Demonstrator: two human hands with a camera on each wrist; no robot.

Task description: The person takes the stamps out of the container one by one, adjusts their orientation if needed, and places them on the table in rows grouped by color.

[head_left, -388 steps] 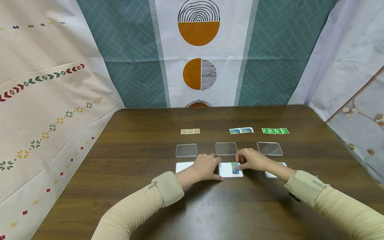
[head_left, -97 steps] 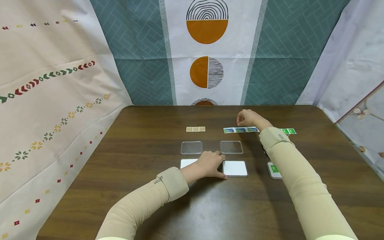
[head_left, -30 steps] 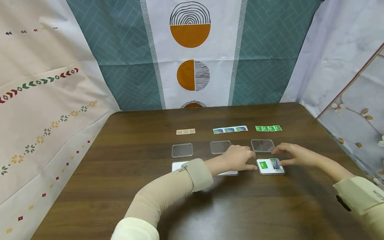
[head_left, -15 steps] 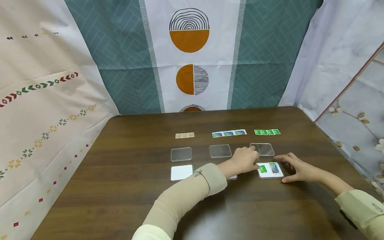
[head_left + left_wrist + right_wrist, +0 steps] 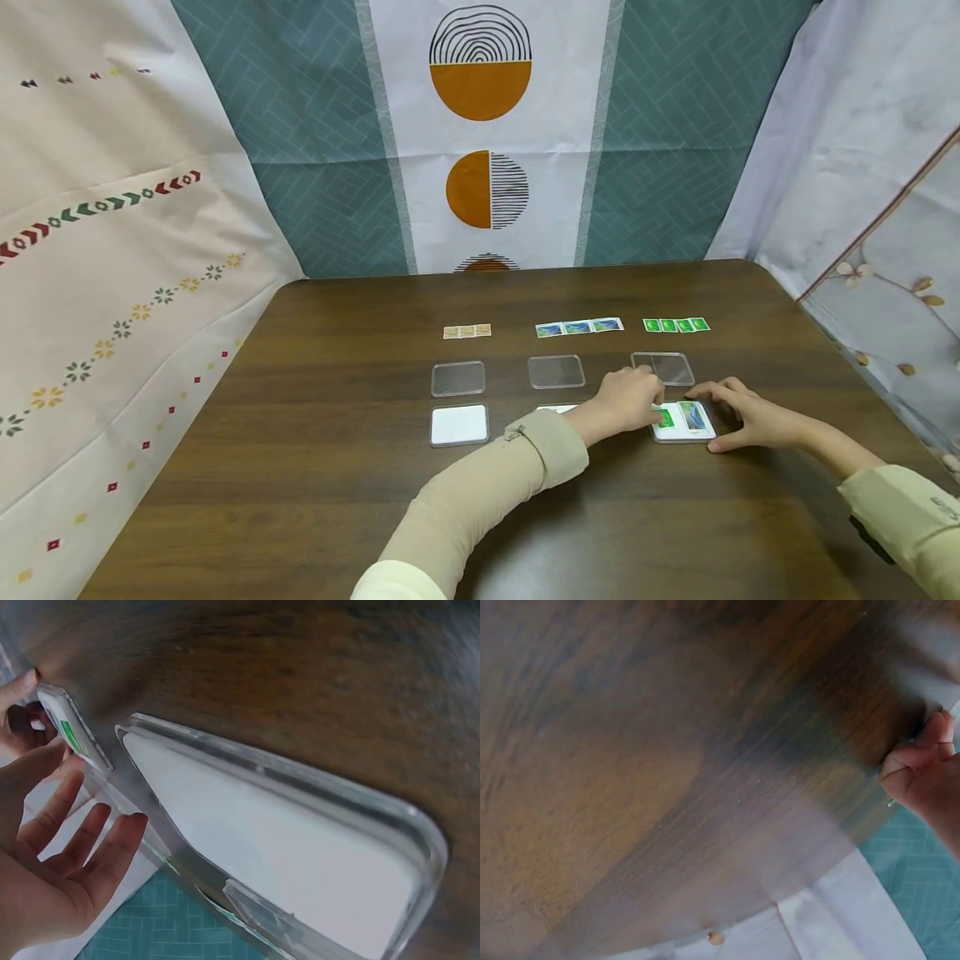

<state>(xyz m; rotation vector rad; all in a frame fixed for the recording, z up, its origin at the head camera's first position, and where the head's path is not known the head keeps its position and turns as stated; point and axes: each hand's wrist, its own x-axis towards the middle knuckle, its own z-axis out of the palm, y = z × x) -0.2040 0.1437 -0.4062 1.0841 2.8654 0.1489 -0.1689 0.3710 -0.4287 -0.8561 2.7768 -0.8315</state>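
Note:
My left hand (image 5: 626, 400) reaches to the right-hand shallow clear plastic case (image 5: 682, 435), thumb and fingertips pinching at the left edge of the green stamp (image 5: 666, 421). This stamp lies on a white card in the case, beside a blue picture stamp (image 5: 693, 415). My right hand (image 5: 753, 417) grips the case's right edge, thumb at the near corner and fingers at the far one. The left wrist view shows the middle case, with its bare white card (image 5: 262, 832), close to my left hand (image 5: 67, 855). My left arm hides most of it in the head view.
A third case with a blank white card (image 5: 459, 426) sits at left. Behind the cases lie three clear lids (image 5: 458, 380). Farther back are tan stamps (image 5: 467, 332), blue stamps (image 5: 578, 327) and green stamps (image 5: 676, 325) in rows on the wooden table (image 5: 337, 500).
The blue stamp on the middle card has gone and the blue row has grown from two to three. Both hands have moved to the right-hand case, my left from the middle case.

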